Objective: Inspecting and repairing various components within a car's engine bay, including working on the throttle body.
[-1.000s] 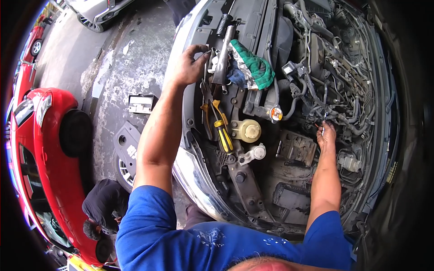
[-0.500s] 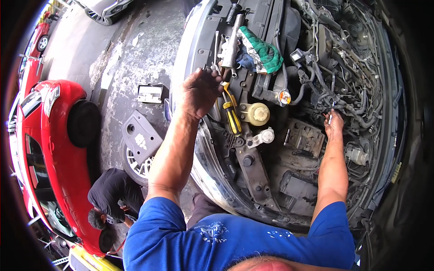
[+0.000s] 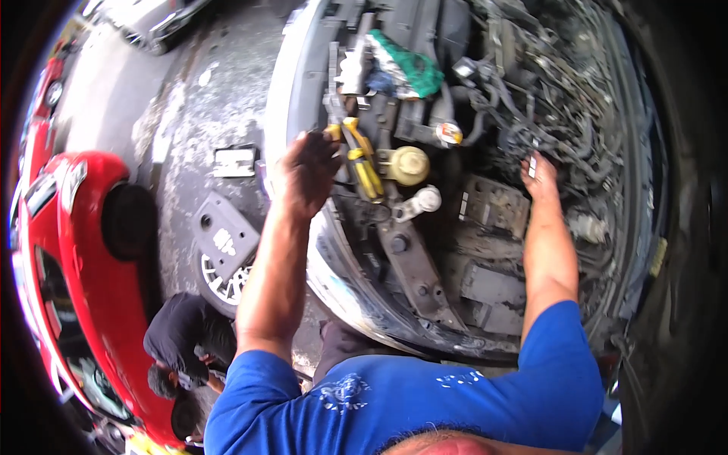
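Note:
My left hand (image 3: 305, 173) is over the front edge of the engine bay, its darkened fingers curled and blurred; whatever they hold is hidden. Right beside it lie pliers or similar tools with yellow handles (image 3: 350, 135) and a yellow-and-black screwdriver (image 3: 366, 176). Deep among the hoses and wiring (image 3: 557, 144), my right hand (image 3: 541, 180) has its fingers closed around a small silver metal piece (image 3: 532, 167), too blurred to name exactly. Between the hands stands a yellowish round reservoir (image 3: 409, 165).
A green and white cloth (image 3: 409, 68) lies beside metal tools (image 3: 352, 72) on the front panel. On the floor at left are a dark plastic cover (image 3: 226, 235), a wheel (image 3: 216, 284) and a box (image 3: 234, 161). Another person (image 3: 186, 337) crouches by a red car (image 3: 91, 265).
The whole view has shifted and blurred. Against the screwdriver, my left hand has drawn back toward me. My right hand keeps its place among the hoses.

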Demonstrator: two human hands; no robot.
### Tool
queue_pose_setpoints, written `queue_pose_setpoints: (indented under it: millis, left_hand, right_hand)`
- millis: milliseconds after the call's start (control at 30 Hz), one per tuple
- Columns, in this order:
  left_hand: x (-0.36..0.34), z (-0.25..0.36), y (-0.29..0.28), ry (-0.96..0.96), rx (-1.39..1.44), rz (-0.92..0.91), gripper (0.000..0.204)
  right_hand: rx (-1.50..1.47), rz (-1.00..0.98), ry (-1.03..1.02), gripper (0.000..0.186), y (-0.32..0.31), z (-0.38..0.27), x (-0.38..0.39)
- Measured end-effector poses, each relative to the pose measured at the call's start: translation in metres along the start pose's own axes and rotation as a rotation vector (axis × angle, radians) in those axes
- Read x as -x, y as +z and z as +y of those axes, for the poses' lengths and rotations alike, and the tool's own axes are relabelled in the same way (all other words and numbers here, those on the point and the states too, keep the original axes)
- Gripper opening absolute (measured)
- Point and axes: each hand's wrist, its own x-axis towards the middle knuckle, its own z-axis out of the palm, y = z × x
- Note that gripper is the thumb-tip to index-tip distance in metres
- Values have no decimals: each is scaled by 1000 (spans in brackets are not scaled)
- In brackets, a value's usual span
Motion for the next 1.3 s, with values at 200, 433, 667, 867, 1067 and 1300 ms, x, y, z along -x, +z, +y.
queue_pose_setpoints:
  millis: [200, 433, 667, 867, 1067, 1300]
  left_hand:
    - [62, -65, -31, 166, -484, -203, 24]
    - [62, -97, -46, 439, -763, -183, 19]
    - [67, -110, -40, 616, -1007, -108, 18]
    - [74, -112, -32, 636, -1068, -136, 19]
    - [78, -112, -30, 617, -1286, -133, 21]
    - [45, -107, -39, 722, -1486, -238, 38]
  right_hand:
    - [-48, -83, -61, 6, 21, 4, 2]
    - [-72, -17, 62, 20, 15, -8, 7]
    - [53, -92, -30, 3, 14, -7, 14]
    - [220, -103, 57, 4, -8, 1, 63]
    - [402, -170, -80, 3, -31, -15, 153]
    - [936, -267, -258, 21, -72, -58, 300]
